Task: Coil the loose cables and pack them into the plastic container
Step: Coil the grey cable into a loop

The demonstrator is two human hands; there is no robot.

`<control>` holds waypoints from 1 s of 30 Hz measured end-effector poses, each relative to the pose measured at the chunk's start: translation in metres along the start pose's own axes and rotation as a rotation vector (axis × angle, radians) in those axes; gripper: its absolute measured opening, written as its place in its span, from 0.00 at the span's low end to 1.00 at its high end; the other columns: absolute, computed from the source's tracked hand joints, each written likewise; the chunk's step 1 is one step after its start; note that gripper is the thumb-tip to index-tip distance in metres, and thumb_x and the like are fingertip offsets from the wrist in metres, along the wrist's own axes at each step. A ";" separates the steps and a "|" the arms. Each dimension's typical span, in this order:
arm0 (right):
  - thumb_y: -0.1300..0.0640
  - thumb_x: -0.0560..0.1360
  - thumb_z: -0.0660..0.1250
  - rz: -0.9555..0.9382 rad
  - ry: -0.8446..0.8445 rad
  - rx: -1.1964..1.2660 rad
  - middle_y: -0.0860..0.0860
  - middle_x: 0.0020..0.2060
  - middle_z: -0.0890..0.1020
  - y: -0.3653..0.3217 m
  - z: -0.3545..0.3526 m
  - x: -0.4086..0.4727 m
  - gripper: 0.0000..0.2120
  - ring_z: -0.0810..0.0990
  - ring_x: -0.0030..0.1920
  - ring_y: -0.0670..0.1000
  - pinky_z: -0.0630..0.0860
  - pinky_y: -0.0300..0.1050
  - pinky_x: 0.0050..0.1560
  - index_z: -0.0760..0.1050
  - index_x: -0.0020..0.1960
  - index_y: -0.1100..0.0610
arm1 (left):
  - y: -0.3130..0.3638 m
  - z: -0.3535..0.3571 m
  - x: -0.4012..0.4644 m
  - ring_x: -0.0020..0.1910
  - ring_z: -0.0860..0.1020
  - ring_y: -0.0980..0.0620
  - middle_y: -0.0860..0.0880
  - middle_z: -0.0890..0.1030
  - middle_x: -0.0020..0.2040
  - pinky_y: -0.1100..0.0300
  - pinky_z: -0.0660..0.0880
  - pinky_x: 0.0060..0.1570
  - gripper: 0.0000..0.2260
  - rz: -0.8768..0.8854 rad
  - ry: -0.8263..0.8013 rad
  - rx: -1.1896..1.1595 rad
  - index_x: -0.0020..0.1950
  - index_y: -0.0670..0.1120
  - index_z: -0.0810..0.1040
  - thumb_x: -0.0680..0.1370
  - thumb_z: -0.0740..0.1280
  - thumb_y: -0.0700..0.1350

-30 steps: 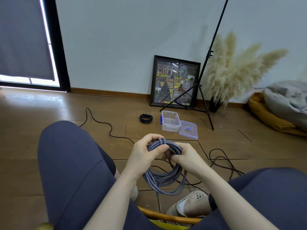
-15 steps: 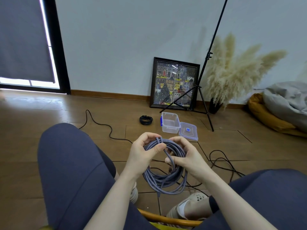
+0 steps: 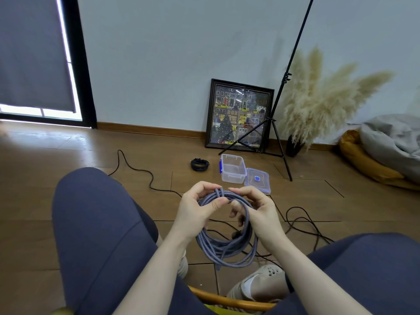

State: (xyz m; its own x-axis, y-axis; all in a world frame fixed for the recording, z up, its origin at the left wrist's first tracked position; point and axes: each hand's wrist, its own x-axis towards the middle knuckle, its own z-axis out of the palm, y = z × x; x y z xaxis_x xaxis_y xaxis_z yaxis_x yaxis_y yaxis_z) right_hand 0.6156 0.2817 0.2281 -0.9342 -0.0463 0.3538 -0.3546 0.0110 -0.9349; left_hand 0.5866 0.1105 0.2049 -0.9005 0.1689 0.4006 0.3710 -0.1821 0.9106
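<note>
The coiled cable [image 3: 223,248] in your hands is grey-violet with a fine braided pattern. The small coil [image 3: 199,164] on the floor is black, as are the loose cables [image 3: 302,221] lying there. The plastic container [image 3: 233,168] is clear with blue clips; its lid [image 3: 258,183] is clear with a blue mark. The floor [image 3: 68,155] is brown wood. Your trousers [image 3: 97,223] are dark navy. The picture frame [image 3: 239,114] is dark brown.

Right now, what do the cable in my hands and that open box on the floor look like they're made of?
Grey-purple cable: seemingly a braided fabric sleeve, matte, with a fine woven speckle. Container: clear plastic, slightly glossy, since the floor shows through its walls; blue clip on one side.
</note>
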 end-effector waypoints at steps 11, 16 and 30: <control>0.53 0.65 0.76 0.054 -0.048 -0.096 0.52 0.39 0.84 -0.012 0.001 0.005 0.19 0.81 0.35 0.48 0.76 0.37 0.34 0.80 0.52 0.60 | -0.003 -0.001 0.001 0.26 0.75 0.58 0.47 0.84 0.46 0.65 0.71 0.24 0.14 -0.035 -0.036 0.052 0.55 0.53 0.81 0.70 0.76 0.51; 0.56 0.65 0.76 0.082 -0.043 -0.041 0.51 0.37 0.83 -0.007 -0.001 0.000 0.19 0.78 0.32 0.50 0.76 0.39 0.34 0.79 0.52 0.62 | -0.006 -0.002 0.003 0.50 0.83 0.54 0.53 0.85 0.50 0.57 0.81 0.51 0.15 -0.045 -0.048 0.105 0.54 0.55 0.82 0.70 0.79 0.47; 0.57 0.67 0.73 0.078 -0.046 -0.027 0.57 0.48 0.85 -0.011 -0.005 -0.001 0.16 0.84 0.41 0.58 0.82 0.45 0.43 0.82 0.54 0.59 | -0.004 -0.001 0.002 0.49 0.82 0.58 0.57 0.84 0.50 0.65 0.78 0.49 0.12 0.011 -0.003 0.138 0.53 0.55 0.83 0.71 0.77 0.48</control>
State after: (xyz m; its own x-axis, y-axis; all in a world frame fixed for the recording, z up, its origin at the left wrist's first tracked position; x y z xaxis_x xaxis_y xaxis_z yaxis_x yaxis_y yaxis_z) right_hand 0.6206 0.2865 0.2379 -0.9565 -0.0897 0.2777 -0.2823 0.0431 -0.9584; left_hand 0.5830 0.1102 0.2019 -0.8956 0.1704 0.4110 0.4088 -0.0494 0.9113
